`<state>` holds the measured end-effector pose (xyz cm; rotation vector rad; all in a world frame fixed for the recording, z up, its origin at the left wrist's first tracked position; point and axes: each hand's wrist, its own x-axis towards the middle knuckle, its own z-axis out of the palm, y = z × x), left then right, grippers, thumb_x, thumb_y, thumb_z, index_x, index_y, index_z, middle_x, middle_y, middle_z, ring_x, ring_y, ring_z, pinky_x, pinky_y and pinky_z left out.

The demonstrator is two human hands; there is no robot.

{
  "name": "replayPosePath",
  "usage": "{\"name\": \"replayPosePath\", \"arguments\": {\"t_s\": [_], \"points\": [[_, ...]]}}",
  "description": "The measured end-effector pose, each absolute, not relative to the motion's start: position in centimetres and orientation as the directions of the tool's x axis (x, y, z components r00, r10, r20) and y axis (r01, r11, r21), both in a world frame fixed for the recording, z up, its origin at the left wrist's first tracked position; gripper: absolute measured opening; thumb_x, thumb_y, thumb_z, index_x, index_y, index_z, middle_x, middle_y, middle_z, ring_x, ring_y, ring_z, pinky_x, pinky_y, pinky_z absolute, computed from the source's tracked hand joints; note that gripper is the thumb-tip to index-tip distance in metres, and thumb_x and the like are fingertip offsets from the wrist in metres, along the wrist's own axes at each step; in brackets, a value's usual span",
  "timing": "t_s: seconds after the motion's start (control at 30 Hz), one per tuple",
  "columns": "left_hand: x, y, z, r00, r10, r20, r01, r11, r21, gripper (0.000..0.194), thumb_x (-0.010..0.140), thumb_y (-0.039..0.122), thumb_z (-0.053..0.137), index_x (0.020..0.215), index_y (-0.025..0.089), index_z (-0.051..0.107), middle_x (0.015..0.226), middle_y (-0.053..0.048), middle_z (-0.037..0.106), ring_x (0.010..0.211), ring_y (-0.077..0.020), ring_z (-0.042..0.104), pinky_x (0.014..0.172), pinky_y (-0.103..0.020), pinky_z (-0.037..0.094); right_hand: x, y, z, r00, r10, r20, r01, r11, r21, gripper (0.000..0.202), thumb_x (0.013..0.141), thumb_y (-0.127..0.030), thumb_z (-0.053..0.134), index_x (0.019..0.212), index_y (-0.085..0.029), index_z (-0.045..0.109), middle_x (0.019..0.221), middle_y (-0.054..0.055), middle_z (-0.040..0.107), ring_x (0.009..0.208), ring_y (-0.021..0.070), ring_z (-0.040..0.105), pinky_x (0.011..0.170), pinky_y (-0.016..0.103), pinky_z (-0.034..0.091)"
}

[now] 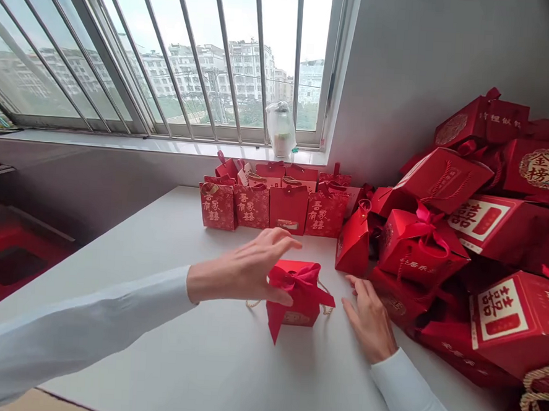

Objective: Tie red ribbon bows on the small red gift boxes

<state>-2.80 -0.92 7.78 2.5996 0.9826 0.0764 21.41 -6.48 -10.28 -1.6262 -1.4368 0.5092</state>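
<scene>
A small red gift box [301,317] with a dark pink ribbon bow [301,279] on top and rope handles at its sides stands upright on the white table [190,361]. My left hand [256,264] is over the box's left side, fingers apart, its thumb in front of the ribbon's left part; whether it touches the ribbon I cannot tell. To the right of the box, my right hand [369,317] rests low by the table with fingers spread, holding nothing, its fingertips near the piled red boxes.
Several red bags [252,208] stand in rows along the wall at the table's back. A large heap of red boxes [482,224] fills the right side. On the sill of the barred window is a plastic-wrapped container [280,130]. A red stool [11,245] is at the left.
</scene>
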Motion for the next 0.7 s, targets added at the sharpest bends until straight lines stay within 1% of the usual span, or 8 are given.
{"name": "replayPosePath", "arguments": {"t_s": [0.07, 0.13, 0.23, 0.33, 0.4, 0.57, 0.63, 0.7], "points": [[-0.9, -1.5, 6.9, 0.781, 0.617, -0.101, 0.615, -0.729, 0.302, 0.076, 0.065, 0.054, 0.067, 0.129, 0.023, 0.041, 0.125, -0.010, 0.041, 0.115, -0.0287, 0.040, 0.088, -0.036, 0.043, 21.4, -6.7, -10.7, 0.170, 0.951, 0.259, 0.637, 0.094, -0.765, 0.028, 0.076, -0.032, 0.044, 0.096, -0.019, 0.060, 0.100, 0.010, 0.057, 0.092, 0.0280, 0.054, 0.084, 0.044, 0.041], [0.3, -1.5, 5.6, 0.767, 0.621, -0.160, 0.639, -0.719, 0.274, 0.083, 0.059, 0.055, 0.071, 0.128, 0.019, 0.040, 0.121, -0.013, 0.042, 0.114, -0.0312, 0.039, 0.085, -0.038, 0.045, 21.6, -6.9, -11.2, 0.112, 0.958, 0.264, 0.679, 0.120, -0.724, 0.024, 0.080, -0.030, 0.041, 0.088, -0.020, 0.061, 0.093, 0.009, 0.058, 0.087, 0.0264, 0.056, 0.080, 0.042, 0.043], [1.1, -0.8, 3.9, 0.745, 0.622, -0.242, 0.667, -0.686, 0.289, 0.091, 0.055, 0.051, 0.074, 0.130, 0.017, 0.036, 0.114, -0.013, 0.044, 0.106, -0.0306, 0.044, 0.080, -0.037, 0.046, 22.0, -7.1, -11.7, 0.056, 0.960, 0.273, 0.723, 0.149, -0.675, 0.023, 0.083, -0.028, 0.039, 0.086, -0.020, 0.060, 0.089, 0.008, 0.059, 0.081, 0.0236, 0.057, 0.075, 0.037, 0.044], [1.0, -0.3, 3.2, 0.755, 0.605, -0.254, 0.655, -0.675, 0.339, 0.081, 0.054, 0.047, 0.074, 0.123, 0.019, 0.040, 0.104, -0.009, 0.048, 0.091, -0.0258, 0.051, 0.075, -0.032, 0.046, 22.3, -7.2, -11.8, 0.000, 0.960, 0.281, 0.754, 0.185, -0.631, 0.022, 0.086, -0.026, 0.039, 0.082, -0.022, 0.060, 0.085, 0.006, 0.060, 0.081, 0.0222, 0.058, 0.075, 0.034, 0.045], [0.7, -0.1, 3.4, 0.758, 0.612, -0.223, 0.650, -0.683, 0.335, 0.074, 0.054, 0.045, 0.075, 0.116, 0.019, 0.044, 0.099, -0.008, 0.049, 0.087, -0.0248, 0.051, 0.072, -0.031, 0.045, 22.3, -7.2, -11.7, -0.031, 0.958, 0.286, 0.769, 0.206, -0.605, 0.022, 0.087, -0.025, 0.039, 0.080, -0.022, 0.060, 0.083, 0.005, 0.060, 0.081, 0.0221, 0.058, 0.075, 0.033, 0.045], [-1.5, 0.1, 6.3, 0.742, 0.658, -0.128, 0.659, -0.682, 0.318, 0.063, 0.055, 0.040, 0.074, 0.110, 0.020, 0.049, 0.099, -0.007, 0.052, 0.092, -0.0247, 0.050, 0.074, -0.029, 0.042, 22.1, -7.1, -12.0, -0.057, 0.949, 0.311, 0.779, 0.237, -0.580, 0.023, 0.087, -0.029, 0.038, 0.080, -0.023, 0.059, 0.083, 0.006, 0.061, 0.079, 0.0232, 0.059, 0.072, 0.035, 0.046], [-3.3, -0.1, 8.4, 0.684, 0.723, -0.102, 0.714, -0.634, 0.297, 0.062, 0.056, 0.039, 0.073, 0.110, 0.019, 0.050, 0.101, -0.007, 0.053, 0.093, -0.0247, 0.050, 0.074, -0.029, 0.041, 22.7, -7.3, -12.6, -0.068, 0.945, 0.319, 0.766, 0.255, -0.590, 0.024, 0.086, -0.031, 0.038, 0.080, -0.023, 0.059, 0.085, 0.007, 0.062, 0.080, 0.0251, 0.060, 0.073, 0.038, 0.046], [-5.9, -0.7, 10.7, 0.600, 0.797, -0.072, 0.784, -0.567, 0.253, 0.058, 0.056, 0.037, 0.073, 0.106, 0.017, 0.051, 0.100, -0.007, 0.054, 0.093, -0.0247, 0.049, 0.072, -0.029, 0.040, 23.6, -7.6, -13.5, -0.100, 0.945, 0.313, 0.744, 0.279, -0.606, 0.021, 0.084, -0.036, 0.042, 0.083, -0.024, 0.060, 0.088, 0.008, 0.063, 0.081, 0.0275, 0.061, 0.073, 0.042, 0.046]]}}
